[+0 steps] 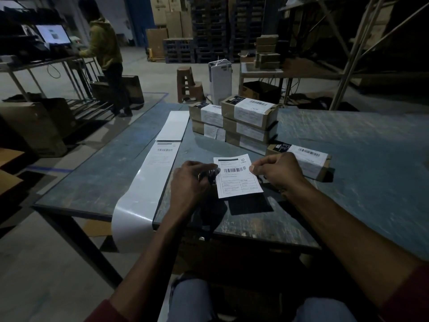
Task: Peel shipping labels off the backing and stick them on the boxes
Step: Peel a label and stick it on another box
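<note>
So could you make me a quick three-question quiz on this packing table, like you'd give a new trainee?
1. True or false: the label held between the left hand and right hand is already stuck on a box.
2. Multiple choice: the long backing strip lies (A) to the left of the hands, hanging over the table's near edge, (B) on top of the stacked boxes, (C) on the floor only.
3. Fill in: the single box just beyond the right hand already carries a ____ on top.

Key: 1 false, it is held above the table; 2 A; 3 label.
</note>
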A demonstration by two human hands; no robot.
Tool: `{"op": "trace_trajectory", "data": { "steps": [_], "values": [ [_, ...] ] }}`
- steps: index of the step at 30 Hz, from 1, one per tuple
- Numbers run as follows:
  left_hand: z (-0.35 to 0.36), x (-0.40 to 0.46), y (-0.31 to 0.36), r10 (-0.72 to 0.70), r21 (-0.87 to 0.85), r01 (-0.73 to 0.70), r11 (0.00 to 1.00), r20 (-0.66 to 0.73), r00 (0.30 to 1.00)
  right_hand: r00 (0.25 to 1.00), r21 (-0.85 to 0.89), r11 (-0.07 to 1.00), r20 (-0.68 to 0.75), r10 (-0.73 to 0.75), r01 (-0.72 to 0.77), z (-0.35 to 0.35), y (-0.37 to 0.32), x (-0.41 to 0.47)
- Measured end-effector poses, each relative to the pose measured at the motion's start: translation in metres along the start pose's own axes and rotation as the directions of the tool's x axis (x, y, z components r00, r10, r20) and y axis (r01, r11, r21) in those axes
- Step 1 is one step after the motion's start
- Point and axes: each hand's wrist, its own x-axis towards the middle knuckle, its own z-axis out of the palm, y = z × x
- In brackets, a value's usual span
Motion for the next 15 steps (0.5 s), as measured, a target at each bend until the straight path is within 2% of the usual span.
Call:
{"op": "trace_trajectory", "data": {
  "steps": [6, 15],
  "values": [
    [0.0008, 0.0039, -0.0011, 0.015, 0.165, -0.015, 0.986, 0.003, 1.000, 1.000, -0.038, 0.999, 0.004, -0.008, 0.008, -0.0006, -0.0014, 0.0014],
    [-0.0009, 0.0035, 0.0021, 0.039, 0.215, -0.040, 0.976, 0.005, 0.999, 0.999, -0.045, 0.999, 0.031, -0.012, 0.013, -0.0033, -0.0002, 0.0057]
  ]
}}
